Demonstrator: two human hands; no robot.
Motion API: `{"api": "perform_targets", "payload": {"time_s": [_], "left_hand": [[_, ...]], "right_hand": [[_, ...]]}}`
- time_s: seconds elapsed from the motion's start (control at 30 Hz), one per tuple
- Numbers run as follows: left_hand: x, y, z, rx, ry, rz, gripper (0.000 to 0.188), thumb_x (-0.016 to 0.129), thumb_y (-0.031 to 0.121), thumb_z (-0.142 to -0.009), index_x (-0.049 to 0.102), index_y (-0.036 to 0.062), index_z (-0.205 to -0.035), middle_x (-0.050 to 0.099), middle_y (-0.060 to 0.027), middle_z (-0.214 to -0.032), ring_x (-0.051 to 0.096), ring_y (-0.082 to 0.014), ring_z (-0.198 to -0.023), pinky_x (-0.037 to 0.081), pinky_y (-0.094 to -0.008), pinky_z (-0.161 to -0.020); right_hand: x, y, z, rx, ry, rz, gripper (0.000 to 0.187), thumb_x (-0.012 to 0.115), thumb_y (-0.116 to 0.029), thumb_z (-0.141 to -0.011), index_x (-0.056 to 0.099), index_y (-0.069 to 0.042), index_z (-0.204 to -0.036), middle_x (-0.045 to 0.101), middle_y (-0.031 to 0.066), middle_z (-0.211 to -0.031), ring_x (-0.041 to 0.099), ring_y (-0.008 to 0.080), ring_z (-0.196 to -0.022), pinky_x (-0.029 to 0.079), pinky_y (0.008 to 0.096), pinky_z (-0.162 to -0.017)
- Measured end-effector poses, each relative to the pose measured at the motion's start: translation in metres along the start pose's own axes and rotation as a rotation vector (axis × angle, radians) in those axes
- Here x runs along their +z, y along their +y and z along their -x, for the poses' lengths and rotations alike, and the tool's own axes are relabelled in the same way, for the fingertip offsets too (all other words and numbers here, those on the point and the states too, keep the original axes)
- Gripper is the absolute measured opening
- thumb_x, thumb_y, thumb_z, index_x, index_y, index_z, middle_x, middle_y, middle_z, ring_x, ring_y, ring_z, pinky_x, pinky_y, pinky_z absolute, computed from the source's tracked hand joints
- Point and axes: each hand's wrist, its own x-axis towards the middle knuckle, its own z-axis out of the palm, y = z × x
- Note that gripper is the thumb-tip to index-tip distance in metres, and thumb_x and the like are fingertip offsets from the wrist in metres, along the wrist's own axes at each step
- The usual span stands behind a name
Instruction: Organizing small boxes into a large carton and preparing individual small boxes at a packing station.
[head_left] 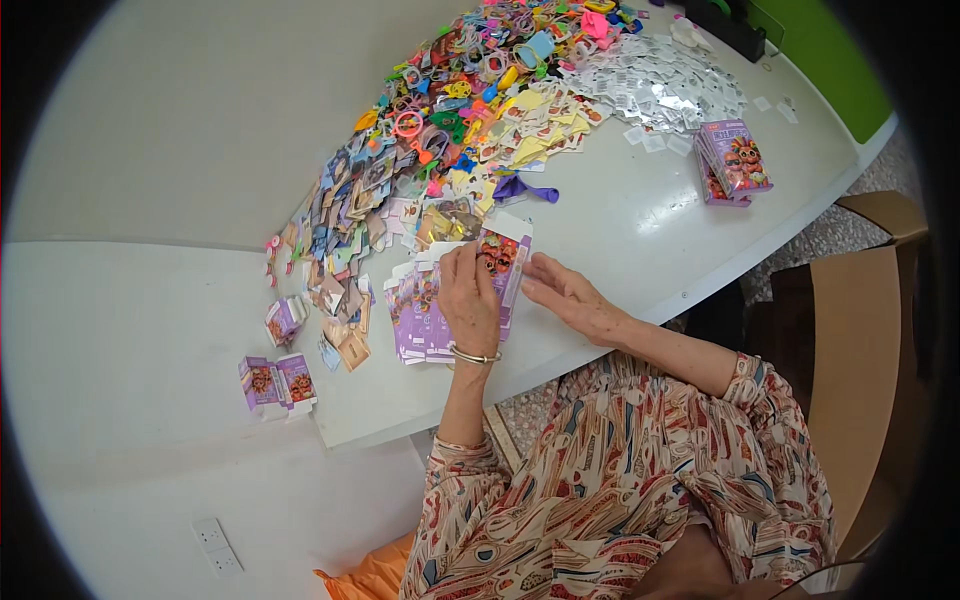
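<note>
A purple cardboard box (503, 262) with a cartoon figure on its front and a white flap at its top end stands out before me. My left hand (470, 298), a bangle at its wrist, has its fingers bent over the box's left side and grips it. Stretched fingers of my right hand (575, 303) lie along the box's right edge; whether they touch it I cannot tell. Under and beside my left hand spreads a fanned pile of flattened purple boxes (415, 325).
Behind the boxes lie heaps of small colourful plastic toys (470, 90), cards (350, 200), yellow-white slips (545, 120) and small clear-white packets (660, 85). A purple balloon (525, 189) lies nearer. Filled-out boxes (735, 160) stack at right; others (278, 385) sit at left. A cardboard carton (850, 350) stands beside me.
</note>
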Motion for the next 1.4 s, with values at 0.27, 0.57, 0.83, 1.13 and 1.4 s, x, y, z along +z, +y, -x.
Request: {"api": "perform_targets", "payload": {"time_s": [0.27, 0.57, 0.83, 1.13, 1.4], "left_hand": [[0.002, 0.001, -0.013, 0.169, 0.155, -0.104, 0.005, 0.059, -0.001, -0.085, 0.06, 0.0013, -0.09, 0.061, -0.0079, -0.086, 0.058, -0.021, -0.074, 0.046, -0.0303, -0.068], [0.032, 0.043, -0.017, -0.424, -0.124, 1.029, 0.007, 0.063, 0.009, -0.09, 0.058, 0.004, -0.093, 0.058, 0.0019, -0.082, 0.051, -0.0035, -0.068, 0.042, -0.0192, -0.06], [0.04, 0.056, -0.017, -0.438, -0.311, 1.138, 0.013, 0.062, 0.002, -0.089, 0.054, 0.0003, -0.098, 0.06, -0.0035, -0.087, 0.06, -0.0066, -0.077, 0.052, -0.0204, -0.066], [0.055, 0.055, -0.007, -0.218, -0.222, 1.145, 0.053, 0.064, -0.003, -0.086, 0.042, 0.0011, -0.134, 0.057, -0.0077, -0.105, 0.06, -0.0145, -0.093, 0.054, -0.0268, -0.08], [0.053, 0.023, -0.015, -0.137, -0.673, 0.988, 0.05, 0.065, -0.002, -0.085, 0.05, 0.0019, -0.133, 0.059, -0.0094, -0.114, 0.062, -0.0138, -0.09, 0.052, -0.0268, -0.086]], "right_hand": [[-0.003, 0.002, -0.001, 0.036, 0.068, -0.231, 0.077, 0.059, -0.035, -0.093, 0.019, 0.007, -0.144, 0.035, 0.0212, -0.143, 0.038, 0.0232, -0.13, 0.033, 0.0327, -0.106], [-0.04, -0.038, 0.0, -0.235, 0.397, 0.554, 0.085, 0.08, -0.038, -0.073, 0.035, 0.006, -0.129, 0.055, 0.0202, -0.119, 0.058, 0.0248, -0.108, 0.046, 0.0362, -0.092], [-0.064, -0.06, 0.015, -0.176, 0.487, 0.825, 0.089, 0.083, -0.046, -0.058, 0.042, 0.007, -0.116, 0.058, 0.0252, -0.104, 0.06, 0.0364, -0.098, 0.048, 0.0414, -0.086], [-0.084, -0.069, 0.027, -0.247, 0.279, 0.652, 0.065, 0.082, -0.035, -0.062, 0.05, 0.002, -0.105, 0.065, 0.0175, -0.084, 0.065, 0.0289, -0.077, 0.051, 0.0354, -0.072], [-0.103, -0.063, 0.041, -0.157, 0.154, 0.691, 0.06, 0.085, -0.027, -0.062, 0.055, -0.001, -0.107, 0.066, 0.0097, -0.087, 0.062, 0.0169, -0.077, 0.05, 0.0307, -0.074]]}}
